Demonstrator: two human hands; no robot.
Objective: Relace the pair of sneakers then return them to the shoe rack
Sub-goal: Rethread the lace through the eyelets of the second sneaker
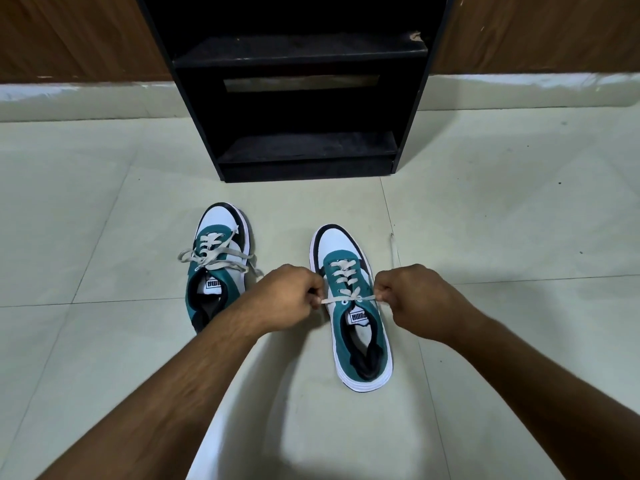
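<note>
1. Fingers (313, 295) of the left hand (284, 296) are curled in and pinched on the left end of the lace (348, 299), while the fingers (381, 292) of the right hand (420, 299) are pinched in the same way on its right end. In the head view, the lace is drawn taut and level across the top eyelets of the right sneaker (353, 306).

2. The right sneaker is set upright on the tiled floor (104, 202), toe toward the shoe rack (304, 98). Its crossings are seen threaded up to the top eyelets, but no knot is tied yet. A loose lace tail (393, 251) is seen trailing on the floor just beside the toe, on its right.

3. The left sneaker (218, 261) is placed near the other, well short of the rack. It is laced, and a bow (214, 258) lies loosely over its tongue.

4. The step in hand is judged to be the tightening before the knot; returning the pair to the rack remains to be done.

5. Several risks are judged from here. If one end is pulled harder than the other, the tails could be left uneven and the bow made awkward. If the pinch is slackened before the ends are crossed, the tension could be lost through the upper crossings. As the shoe is not held down, it could be dragged or tipped by a sideways tug.
</note>
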